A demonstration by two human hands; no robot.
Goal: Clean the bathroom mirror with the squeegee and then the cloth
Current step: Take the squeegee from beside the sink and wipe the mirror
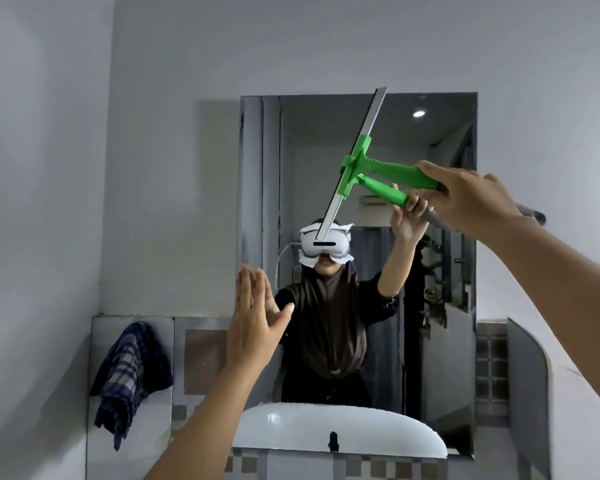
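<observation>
A rectangular mirror [440, 271] hangs on the grey wall ahead of me. My right hand [468, 195] grips the green handle of a squeegee [388, 171], whose long blade is tilted steeply and lies against the upper middle of the glass. My left hand [253, 323] is raised, flat with fingers together and thumb apart, at the mirror's lower left edge and holds nothing. A blue checked cloth [129, 372] hangs over the low tiled wall to the left of the mirror. The glass reflects me, my raised arm and the squeegee.
A white basin [291, 431] shows at the mirror's bottom, with a small dark tap. Tiled wall sections run left and right below the mirror. A grey pipe-like object [534, 214] sticks out behind my right hand.
</observation>
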